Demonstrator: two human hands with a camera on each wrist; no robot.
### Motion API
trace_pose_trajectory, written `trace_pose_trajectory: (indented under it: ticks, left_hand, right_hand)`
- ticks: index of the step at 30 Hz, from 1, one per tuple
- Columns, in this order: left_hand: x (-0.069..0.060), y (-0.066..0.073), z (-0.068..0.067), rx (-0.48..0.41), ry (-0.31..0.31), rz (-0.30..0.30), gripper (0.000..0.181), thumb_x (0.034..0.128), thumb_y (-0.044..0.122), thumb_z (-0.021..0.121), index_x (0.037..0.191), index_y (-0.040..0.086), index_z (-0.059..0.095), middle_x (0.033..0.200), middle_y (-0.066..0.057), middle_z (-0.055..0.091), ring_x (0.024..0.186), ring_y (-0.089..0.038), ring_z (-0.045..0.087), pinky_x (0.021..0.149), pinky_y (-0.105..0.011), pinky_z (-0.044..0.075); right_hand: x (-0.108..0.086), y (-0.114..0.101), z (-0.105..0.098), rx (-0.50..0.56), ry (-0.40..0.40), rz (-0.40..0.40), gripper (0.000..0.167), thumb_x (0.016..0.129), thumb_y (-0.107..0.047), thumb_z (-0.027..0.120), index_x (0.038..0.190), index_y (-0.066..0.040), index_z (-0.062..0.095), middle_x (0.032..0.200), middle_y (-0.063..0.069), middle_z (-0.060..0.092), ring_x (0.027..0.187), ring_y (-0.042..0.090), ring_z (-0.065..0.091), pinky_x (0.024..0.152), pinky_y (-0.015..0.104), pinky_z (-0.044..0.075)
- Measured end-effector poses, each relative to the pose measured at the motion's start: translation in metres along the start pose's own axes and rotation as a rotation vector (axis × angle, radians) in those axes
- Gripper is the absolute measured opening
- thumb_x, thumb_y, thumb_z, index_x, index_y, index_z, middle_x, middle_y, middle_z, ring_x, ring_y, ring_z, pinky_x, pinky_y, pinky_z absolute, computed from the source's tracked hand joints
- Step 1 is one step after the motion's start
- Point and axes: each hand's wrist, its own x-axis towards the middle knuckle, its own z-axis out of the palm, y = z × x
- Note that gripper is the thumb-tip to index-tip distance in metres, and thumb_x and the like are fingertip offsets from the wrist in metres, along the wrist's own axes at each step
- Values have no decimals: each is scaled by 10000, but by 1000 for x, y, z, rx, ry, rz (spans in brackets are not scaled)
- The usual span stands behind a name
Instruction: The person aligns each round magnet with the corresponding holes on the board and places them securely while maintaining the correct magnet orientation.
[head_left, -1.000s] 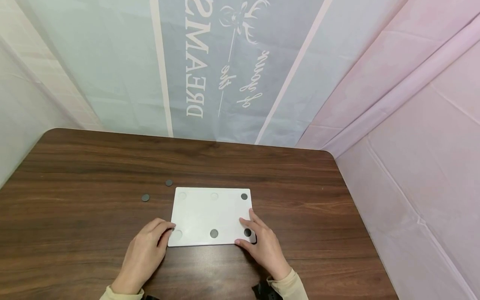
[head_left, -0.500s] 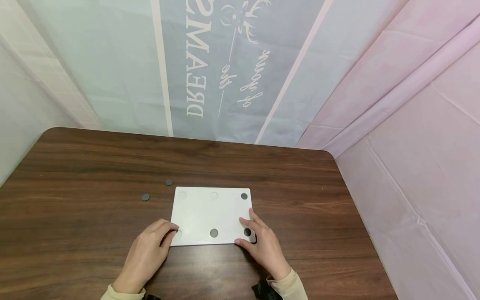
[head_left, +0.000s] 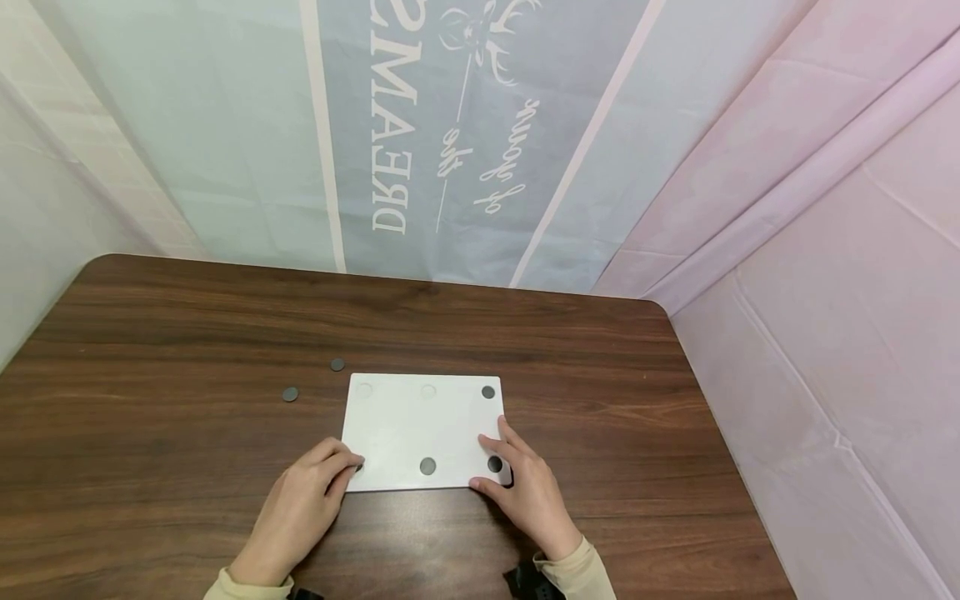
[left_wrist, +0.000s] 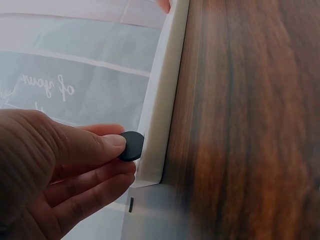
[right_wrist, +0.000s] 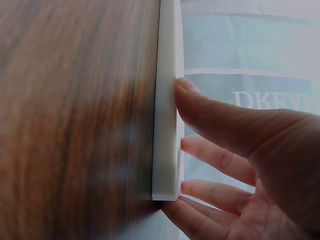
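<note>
A white rectangular board (head_left: pixel 405 425) with round shallow recesses lies flat on the table. My left hand (head_left: pixel 303 500) pinches a small dark disc (left_wrist: pixel 132 146) between thumb and fingers at the board's front left corner. That disc is tilted against the board in the left wrist view, and mostly hidden by fingers in the head view. My right hand (head_left: pixel 528 492) rests around the front right corner, thumb at the front edge, fingers on the top and right edge. Dark discs sit in the board at front middle (head_left: pixel 427 466), front right (head_left: pixel 495 464) and back right.
Two loose dark discs, one nearer (head_left: pixel 290 394) and one farther (head_left: pixel 337 364), lie on the brown wooden table (head_left: pixel 210 333) left of the board. Bare recesses show at the board's back left and back middle. Hanging cloth (head_left: pixel 465 167) stands behind the table.
My left hand has moved slightly right with its disc, from the board's left edge onto the front left recess. My right hand stays in place.
</note>
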Motion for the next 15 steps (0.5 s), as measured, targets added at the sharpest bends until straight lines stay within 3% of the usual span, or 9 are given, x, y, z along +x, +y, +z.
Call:
trace_pose_trajectory:
  ticks: [15]
  left_hand:
    - [1, 0, 0, 4, -28, 3, 254, 663, -64, 815, 808, 131, 739, 786, 128, 582, 642, 16, 514, 524, -188, 445]
  right_hand:
    - [-1, 0, 1, -2, 11, -9, 532, 740, -254, 824, 1220, -92, 661, 1430, 206, 468, 1228, 369, 541, 928, 475, 500]
